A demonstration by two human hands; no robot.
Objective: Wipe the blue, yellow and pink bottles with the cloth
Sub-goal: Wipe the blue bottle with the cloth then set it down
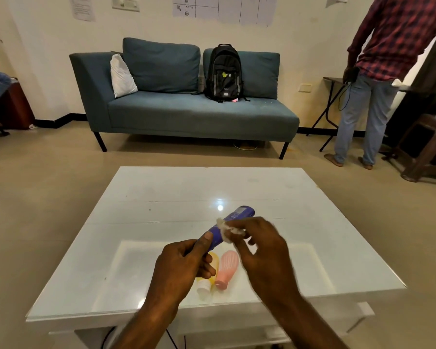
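Item one: my left hand [184, 263], closed around the lower end of the blue bottle [233, 224], thumb along its side, holding it tilted above the white table [161, 197]. Item two: yellow bottle [207, 283], lying on the table, half hidden under that hand. Item three: pink bottle [227, 269], lying just beside it. Item four: my right hand [259, 245], fingers pinching a small white cloth [228, 229] against the blue bottle's middle.
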